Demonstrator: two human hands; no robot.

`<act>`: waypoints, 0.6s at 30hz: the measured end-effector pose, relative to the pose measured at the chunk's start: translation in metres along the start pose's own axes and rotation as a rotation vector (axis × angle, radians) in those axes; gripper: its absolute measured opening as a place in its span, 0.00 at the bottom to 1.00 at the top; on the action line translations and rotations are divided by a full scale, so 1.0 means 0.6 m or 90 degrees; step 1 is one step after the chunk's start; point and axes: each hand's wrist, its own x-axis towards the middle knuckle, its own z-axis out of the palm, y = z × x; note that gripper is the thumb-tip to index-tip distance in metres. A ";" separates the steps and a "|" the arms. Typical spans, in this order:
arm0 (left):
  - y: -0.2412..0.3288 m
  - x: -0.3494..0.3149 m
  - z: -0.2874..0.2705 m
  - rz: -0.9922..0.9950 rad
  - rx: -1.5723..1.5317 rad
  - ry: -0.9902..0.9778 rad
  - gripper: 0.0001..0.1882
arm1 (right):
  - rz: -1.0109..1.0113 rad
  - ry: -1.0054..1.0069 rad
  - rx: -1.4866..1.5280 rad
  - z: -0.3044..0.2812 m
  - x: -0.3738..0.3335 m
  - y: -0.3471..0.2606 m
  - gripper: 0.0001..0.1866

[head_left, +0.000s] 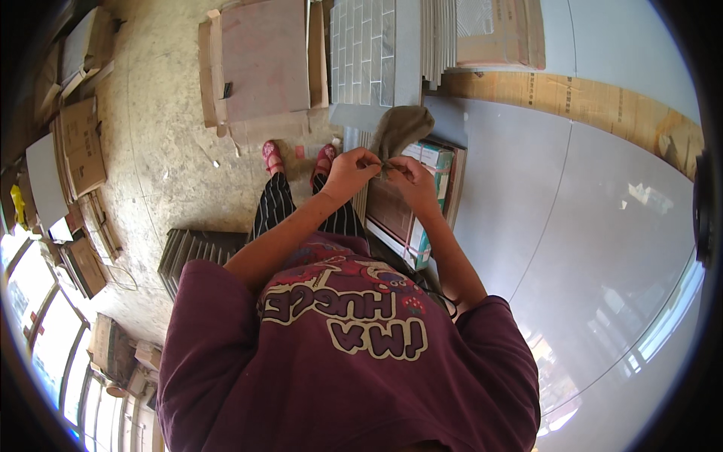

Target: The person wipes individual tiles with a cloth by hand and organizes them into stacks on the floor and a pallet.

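Just above the centre of the frame the person's 2 bare hands meet over a limp, olive-brown cloth rag. The left hand has its fingers curled shut and pinches the rag's lower edge, while the right hand closes on the same edge from the other side, so the fingertips of both almost touch; what exactly sits between them (perhaps a thread or a hem) is too small to tell. The rag rises from the hands toward the top of the frame and drapes over the grey edge behind it. Directly under the hands stands a brown cardboard box with white and teal ends, tilted on its side. Above it, at upper centre, leans a sheet of small pale grey mosaic tiles, and left of that a pinkish-brown flat slab lies on flattened cardboard. The person's red shoes rest on the dusty concrete floor, below striped black-and-white trousers. At the left middle sits a stack of dark grey ribbed tiles. The whole right side is filled by large, glossy pale grey floor tiles.
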 end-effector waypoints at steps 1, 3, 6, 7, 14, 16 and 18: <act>0.006 -0.002 -0.004 0.008 -0.006 0.008 0.07 | -0.008 0.001 0.005 0.008 0.003 -0.009 0.14; 0.019 -0.003 -0.013 0.026 -0.021 0.024 0.07 | -0.023 0.000 0.011 0.017 0.008 -0.038 0.15; 0.030 0.007 -0.024 0.063 -0.057 0.048 0.06 | -0.075 -0.033 -0.155 0.024 0.021 -0.088 0.14; 0.035 0.011 -0.028 0.077 -0.065 0.062 0.06 | -0.085 -0.044 -0.165 0.027 0.028 -0.097 0.14; 0.071 0.059 -0.050 0.120 -0.104 0.166 0.05 | -0.159 -0.061 -0.248 0.044 0.112 -0.139 0.13; 0.075 0.088 -0.055 0.153 -0.089 0.200 0.07 | -0.205 -0.044 -0.282 0.051 0.142 -0.157 0.12; 0.098 0.119 -0.067 0.201 -0.053 0.230 0.10 | -0.267 0.005 -0.321 0.051 0.187 -0.163 0.11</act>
